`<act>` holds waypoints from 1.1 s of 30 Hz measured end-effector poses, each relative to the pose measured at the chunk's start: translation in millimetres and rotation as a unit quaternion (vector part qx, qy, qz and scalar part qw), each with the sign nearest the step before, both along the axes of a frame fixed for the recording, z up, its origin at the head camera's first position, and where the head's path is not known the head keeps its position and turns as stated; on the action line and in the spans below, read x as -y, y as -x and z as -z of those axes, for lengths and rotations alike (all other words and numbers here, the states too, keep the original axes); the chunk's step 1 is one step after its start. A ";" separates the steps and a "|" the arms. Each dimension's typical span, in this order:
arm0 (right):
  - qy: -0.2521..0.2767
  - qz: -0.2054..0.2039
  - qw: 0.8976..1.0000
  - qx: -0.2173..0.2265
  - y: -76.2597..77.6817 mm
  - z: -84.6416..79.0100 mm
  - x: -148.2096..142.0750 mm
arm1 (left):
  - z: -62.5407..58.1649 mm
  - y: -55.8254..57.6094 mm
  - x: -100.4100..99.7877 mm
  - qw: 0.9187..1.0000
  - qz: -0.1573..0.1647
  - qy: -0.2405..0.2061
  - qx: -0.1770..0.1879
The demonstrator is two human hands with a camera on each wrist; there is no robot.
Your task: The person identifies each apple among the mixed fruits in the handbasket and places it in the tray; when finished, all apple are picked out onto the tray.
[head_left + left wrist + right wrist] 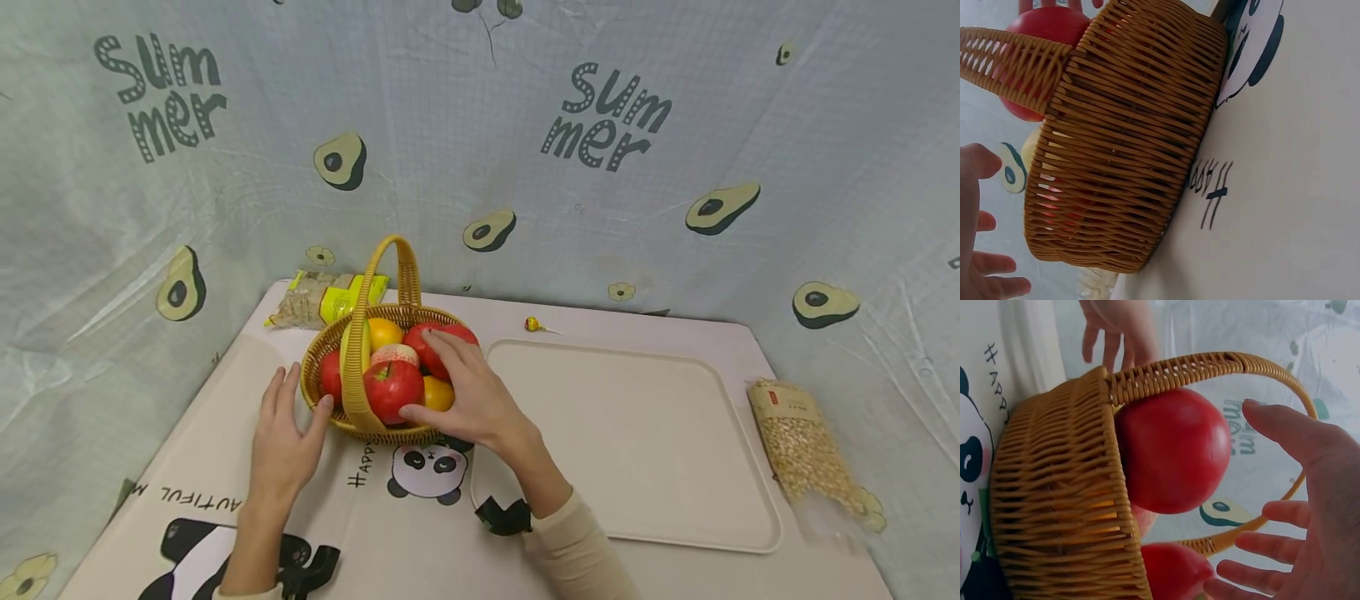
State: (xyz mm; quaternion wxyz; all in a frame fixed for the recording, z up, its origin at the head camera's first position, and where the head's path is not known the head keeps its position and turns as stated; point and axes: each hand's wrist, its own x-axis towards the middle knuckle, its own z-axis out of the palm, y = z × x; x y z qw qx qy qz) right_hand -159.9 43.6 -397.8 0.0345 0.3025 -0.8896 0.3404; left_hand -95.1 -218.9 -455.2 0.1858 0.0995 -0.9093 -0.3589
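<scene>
A brown wicker basket [408, 435] with a tall arched handle [356, 367] stands on the left half of the table, heaped with fruit. At its front sits a red apple [393, 390], with a speckled peach-like fruit [395, 355] behind it. An orange [386, 333], another orange fruit [438, 394] and more red fruit share the basket. My left hand [283, 450] is beside the basket's left side, fingers extended and holding nothing. Over the right rim my right hand [480, 396] spreads its fingers and thumb; the right wrist view shows a gap between thumb and red apple [1175, 450].
A large beige tray [637, 433] lies right of the basket. Behind the basket is a yellow-labelled bag [307, 300]; a lollipop [532, 324] lies near the back edge. At the far right is a bag of pale kernels [810, 442]. Printed plastic sheeting [480, 167] rises behind the table.
</scene>
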 end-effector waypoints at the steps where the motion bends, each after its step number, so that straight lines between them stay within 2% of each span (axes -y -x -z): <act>1: 0.000 -0.002 1.000 0.002 -0.8 0.4 1.2 | 1.6 0.1 -0.2 1.000 0.002 -0.001 0.003; 13: -0.006 -0.034 0.999 0.023 -3.4 8.0 15.2 | 13.1 0.6 -2.8 1.000 0.010 0.003 0.021; 23: -0.019 -0.055 0.997 0.047 -3.7 15.3 21.6 | 17.4 -0.7 -2.5 1.000 0.010 0.004 0.029; 33: -0.020 -0.056 0.997 0.056 -3.1 21.6 25.3 | 19.4 -2.3 -2.8 0.999 0.009 0.008 0.030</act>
